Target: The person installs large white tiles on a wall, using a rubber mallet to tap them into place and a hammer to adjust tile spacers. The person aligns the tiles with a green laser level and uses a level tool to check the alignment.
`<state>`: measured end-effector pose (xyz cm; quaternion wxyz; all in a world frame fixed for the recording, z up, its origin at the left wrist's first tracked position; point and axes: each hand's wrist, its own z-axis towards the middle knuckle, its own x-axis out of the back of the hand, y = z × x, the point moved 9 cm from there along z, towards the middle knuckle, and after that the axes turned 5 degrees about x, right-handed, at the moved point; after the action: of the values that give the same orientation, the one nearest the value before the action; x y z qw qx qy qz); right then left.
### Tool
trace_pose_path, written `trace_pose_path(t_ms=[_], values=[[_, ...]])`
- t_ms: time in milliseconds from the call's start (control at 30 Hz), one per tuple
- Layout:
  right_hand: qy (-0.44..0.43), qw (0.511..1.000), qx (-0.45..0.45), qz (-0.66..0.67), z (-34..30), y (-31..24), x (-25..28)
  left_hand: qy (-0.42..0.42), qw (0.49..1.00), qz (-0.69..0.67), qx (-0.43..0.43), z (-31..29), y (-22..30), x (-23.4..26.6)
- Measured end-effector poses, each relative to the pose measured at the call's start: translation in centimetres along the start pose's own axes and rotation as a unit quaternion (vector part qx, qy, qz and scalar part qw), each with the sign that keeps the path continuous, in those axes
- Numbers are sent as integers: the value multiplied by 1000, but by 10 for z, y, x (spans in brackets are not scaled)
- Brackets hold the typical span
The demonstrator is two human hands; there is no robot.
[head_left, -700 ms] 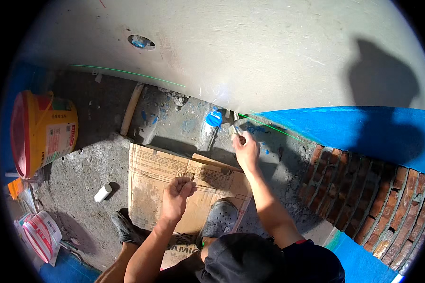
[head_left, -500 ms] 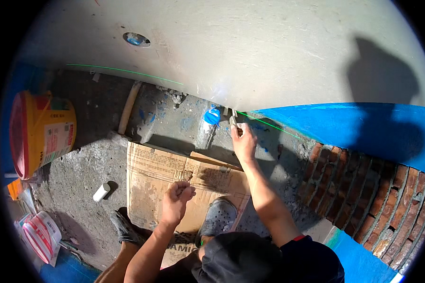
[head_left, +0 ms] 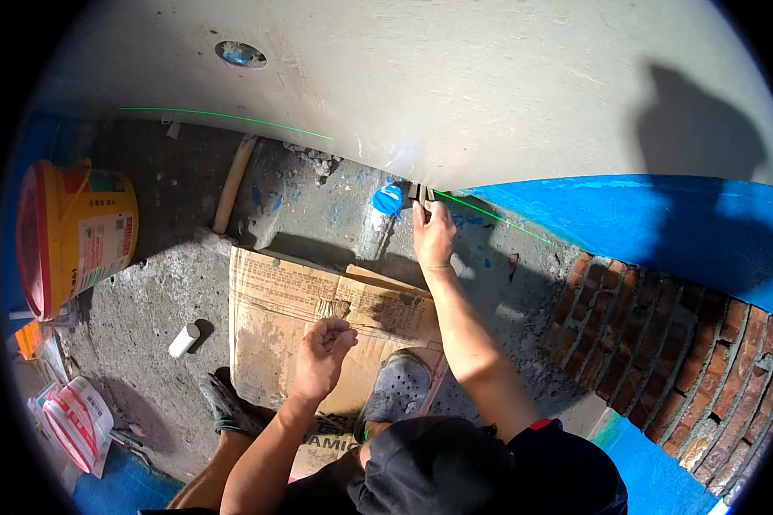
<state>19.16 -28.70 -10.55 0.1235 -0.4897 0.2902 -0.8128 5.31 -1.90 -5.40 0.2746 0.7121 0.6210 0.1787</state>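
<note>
My right hand (head_left: 436,239) reaches forward to the lower edge of a large pale panel (head_left: 507,94). Its thumb and fingers pinch a small thin flat piece (head_left: 423,196), set upright against that edge; what it is made of is unclear. Just left of it, a pipe stub (head_left: 373,236) with a blue plastic cap (head_left: 387,199) lies on the concrete. My left hand (head_left: 322,359) hovers over a flattened cardboard sheet (head_left: 275,343) with curled fingers; whether something small is in them is hidden.
At left stand a yellow bucket (head_left: 103,223) and a white-and-pink tub (head_left: 77,425). A white cylinder (head_left: 184,341) lies on the concrete, and a pale pipe (head_left: 234,184) rises farther off. Brickwork (head_left: 670,360) and a blue-coated strip (head_left: 610,210) are at right. A green line crosses the panel.
My right hand has moved forward and slightly left, bringing the thin piece to the panel's lower edge by the blue cap. My left hand stays curled over the cardboard.
</note>
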Motion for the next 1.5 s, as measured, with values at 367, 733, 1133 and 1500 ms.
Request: trace_pose_path(t_ms=[367,733,1133,1500], values=[[-80,994,-70,8,-8,9,2,18,999,14,-30,-1,-9,1],[-95,976,-167,103,5,24,15,6,999,36,-18,0,-4,-9],[-94,995,-40,15,24,17,0,10,999,35,-18,-1,-6,-10],[-247,968,-7,-53,1,-18,-12,19,994,105,-28,-7,11,-13]])
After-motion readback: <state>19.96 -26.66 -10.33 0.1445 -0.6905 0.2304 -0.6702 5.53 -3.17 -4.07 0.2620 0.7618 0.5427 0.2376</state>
